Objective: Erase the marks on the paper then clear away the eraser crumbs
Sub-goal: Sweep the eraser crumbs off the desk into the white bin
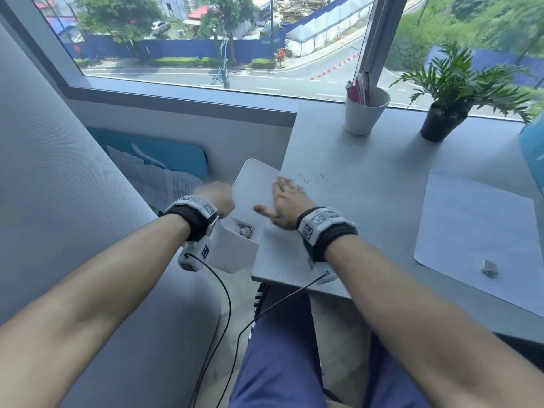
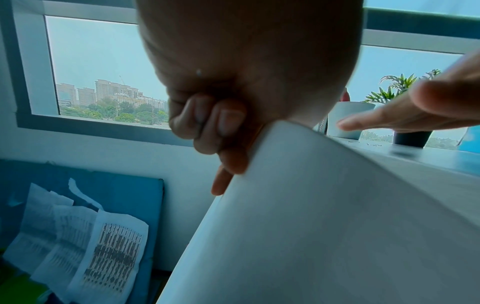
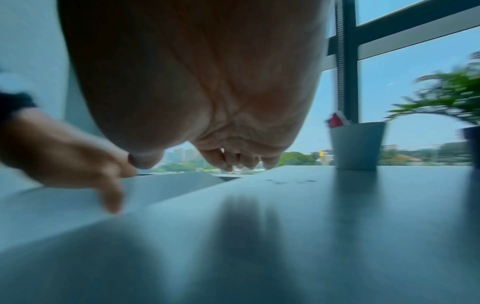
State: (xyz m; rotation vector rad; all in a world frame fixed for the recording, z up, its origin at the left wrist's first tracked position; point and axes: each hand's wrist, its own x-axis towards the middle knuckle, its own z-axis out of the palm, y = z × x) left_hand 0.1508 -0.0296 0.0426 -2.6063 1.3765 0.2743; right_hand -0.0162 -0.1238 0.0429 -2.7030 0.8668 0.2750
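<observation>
Nearest you, at 6 o'clock in the head view, your legs in blue trousers sit under the table [image 1: 368, 184] edge, with black cables trailing from both wrist bands.

Your left hand [image 1: 216, 198], at about 9 o'clock from the table's near corner, is curled round the rim of a white bin [image 1: 235, 248] held just off the table's left edge; the left wrist view shows those fingers [image 2: 228, 123] wrapped on the white wall [image 2: 311, 226]. Crumpled scraps lie inside the bin.

Your right hand [image 1: 284, 206] is spread wide and flat, palm down, at the table's left edge right beside the bin's rim. It holds nothing. In the right wrist view the fingertips [image 3: 226, 162] point down toward the surface, though blur hides whether they touch it.

Just past those fingers, toward 1 o'clock, a few dark crumbs [image 1: 312, 176] are scattered on the bare table.

Well to the right, at 3 o'clock, the paper [image 1: 477, 231] lies flat on the table, and the eraser [image 1: 490, 267] sits on its near corner. No marks can be made out on the sheet from here.

Farther off, at 12 o'clock, a white cup [image 1: 366, 113] with pens stands near the window, and a potted plant [image 1: 453, 92] stands just to its right. On the floor at 10 o'clock, printed sheets [image 1: 164, 184] lean against a blue board [image 1: 176, 154].
</observation>
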